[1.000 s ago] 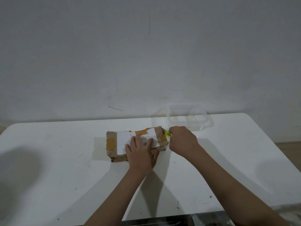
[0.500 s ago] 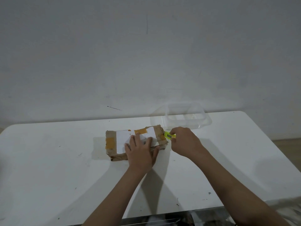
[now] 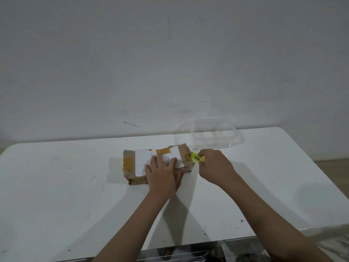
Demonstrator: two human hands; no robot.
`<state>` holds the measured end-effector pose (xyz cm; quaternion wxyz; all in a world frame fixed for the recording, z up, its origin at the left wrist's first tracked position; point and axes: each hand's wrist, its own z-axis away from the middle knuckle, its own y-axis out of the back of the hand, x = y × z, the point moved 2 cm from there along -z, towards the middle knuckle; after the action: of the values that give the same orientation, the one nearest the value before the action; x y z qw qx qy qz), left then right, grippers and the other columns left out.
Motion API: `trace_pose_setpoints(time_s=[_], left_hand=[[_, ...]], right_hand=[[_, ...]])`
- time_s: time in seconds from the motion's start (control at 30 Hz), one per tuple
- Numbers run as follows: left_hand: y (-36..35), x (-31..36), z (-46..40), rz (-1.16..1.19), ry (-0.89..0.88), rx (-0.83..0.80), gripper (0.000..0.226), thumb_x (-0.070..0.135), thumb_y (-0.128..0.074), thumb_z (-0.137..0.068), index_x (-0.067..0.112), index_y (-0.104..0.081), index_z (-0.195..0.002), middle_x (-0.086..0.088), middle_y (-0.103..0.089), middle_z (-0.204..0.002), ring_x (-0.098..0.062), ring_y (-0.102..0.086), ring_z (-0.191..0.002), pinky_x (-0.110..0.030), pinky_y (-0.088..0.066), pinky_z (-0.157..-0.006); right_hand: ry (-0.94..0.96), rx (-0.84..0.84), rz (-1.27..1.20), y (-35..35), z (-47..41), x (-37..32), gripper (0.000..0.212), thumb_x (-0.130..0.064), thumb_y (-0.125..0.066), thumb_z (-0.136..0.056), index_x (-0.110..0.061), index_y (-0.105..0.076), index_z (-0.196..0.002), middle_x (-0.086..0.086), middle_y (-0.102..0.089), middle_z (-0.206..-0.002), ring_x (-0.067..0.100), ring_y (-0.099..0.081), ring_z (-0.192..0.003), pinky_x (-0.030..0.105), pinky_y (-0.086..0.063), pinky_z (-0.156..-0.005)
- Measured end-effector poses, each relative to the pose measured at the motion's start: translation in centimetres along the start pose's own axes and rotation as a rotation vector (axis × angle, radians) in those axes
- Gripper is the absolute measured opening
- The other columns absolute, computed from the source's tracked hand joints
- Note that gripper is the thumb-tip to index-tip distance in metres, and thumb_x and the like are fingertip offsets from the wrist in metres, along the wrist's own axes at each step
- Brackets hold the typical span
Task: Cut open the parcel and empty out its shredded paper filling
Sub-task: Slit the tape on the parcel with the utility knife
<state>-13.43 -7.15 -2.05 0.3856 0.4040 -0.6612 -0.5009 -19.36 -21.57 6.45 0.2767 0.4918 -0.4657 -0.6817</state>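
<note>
A brown cardboard parcel [image 3: 132, 163] with a white label and orange tape lies in the middle of the white table [image 3: 56, 186]. My left hand [image 3: 163, 174] rests flat on its top near side, fingers spread. My right hand [image 3: 215, 166] is closed around a yellow-green cutter [image 3: 196, 157], whose tip touches the parcel's right end. No shredded paper shows.
A clear plastic container [image 3: 213, 135] stands at the back of the table, right behind the parcel's right end. A grey wall rises behind the table. The table's near edge runs below my forearms.
My right hand has drawn back to the right, so more of the cutter's yellow-green body shows at the parcel's right end. My left hand has stayed on the parcel.
</note>
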Motion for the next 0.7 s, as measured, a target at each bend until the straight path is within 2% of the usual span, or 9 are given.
trace_pose_setpoints(time_s=[0.1, 0.2, 0.43, 0.53, 0.63, 0.7], left_hand=[[0.0, 0.1, 0.1, 0.011, 0.014, -0.005, 0.051, 0.064, -0.032, -0.087, 0.032, -0.058, -0.116, -0.018, -0.048, -0.136, -0.041, -0.043, -0.125, -0.055, -0.037, -0.095], [0.1, -0.1, 0.0, 0.016, 0.019, -0.098, 0.054, 0.065, -0.029, -0.089, 0.035, -0.043, -0.131, -0.014, -0.029, -0.150, -0.036, -0.024, -0.137, -0.052, -0.025, -0.105], [0.5, 0.0, 0.2, 0.017, 0.015, -0.130, 0.054, 0.065, -0.027, -0.090, 0.035, -0.040, -0.133, -0.013, -0.023, -0.153, -0.035, -0.019, -0.140, -0.052, -0.021, -0.108], [0.7, 0.1, 0.2, 0.000, 0.009, -0.138, 0.055, 0.066, -0.025, -0.090, 0.036, -0.037, -0.135, -0.013, -0.021, -0.153, -0.034, -0.018, -0.140, -0.051, -0.021, -0.108], [0.8, 0.0, 0.1, 0.010, 0.001, -0.157, 0.055, 0.066, -0.024, -0.090, 0.037, -0.036, -0.135, -0.013, -0.021, -0.153, -0.035, -0.017, -0.140, -0.052, -0.020, -0.108], [0.7, 0.0, 0.2, 0.032, -0.009, -0.157, 0.056, 0.066, -0.023, -0.090, 0.036, -0.036, -0.135, -0.013, -0.020, -0.153, -0.035, -0.016, -0.140, -0.053, -0.019, -0.108]], right_hand=[[0.008, 0.005, 0.006, 0.0, 0.6, 0.3, 0.027, -0.008, -0.050, -0.080, -0.012, -0.062, -0.103, 0.008, -0.066, -0.097, 0.029, -0.060, -0.088, 0.029, -0.042, -0.061], [0.029, 0.016, 0.034, 0.1, 1.1, 0.4, 0.026, -0.008, -0.049, -0.080, -0.012, -0.061, -0.104, 0.007, -0.066, -0.098, 0.028, -0.059, -0.089, 0.030, -0.041, -0.061], [0.035, 0.033, 0.061, 0.4, 2.5, 1.0, 0.020, -0.012, -0.048, -0.085, -0.014, -0.060, -0.101, 0.006, -0.065, -0.094, 0.025, -0.050, -0.075, 0.029, -0.037, -0.057], [0.040, 0.029, 0.044, 0.7, 3.0, 1.3, 0.023, -0.013, -0.048, -0.086, -0.015, -0.061, -0.104, 0.006, -0.066, -0.094, 0.025, -0.054, -0.078, 0.029, -0.039, -0.058], [0.034, 0.032, -0.019, 1.2, 3.4, 1.7, 0.027, -0.016, -0.051, -0.087, -0.018, -0.062, -0.111, 0.004, -0.063, -0.090, 0.021, -0.052, -0.071, 0.027, -0.036, -0.056], [0.022, 0.055, -0.072, 1.5, 3.5, 2.0, 0.028, -0.016, -0.053, -0.087, -0.018, -0.063, -0.113, 0.003, -0.061, -0.089, 0.019, -0.051, -0.070, 0.027, -0.039, -0.058]])
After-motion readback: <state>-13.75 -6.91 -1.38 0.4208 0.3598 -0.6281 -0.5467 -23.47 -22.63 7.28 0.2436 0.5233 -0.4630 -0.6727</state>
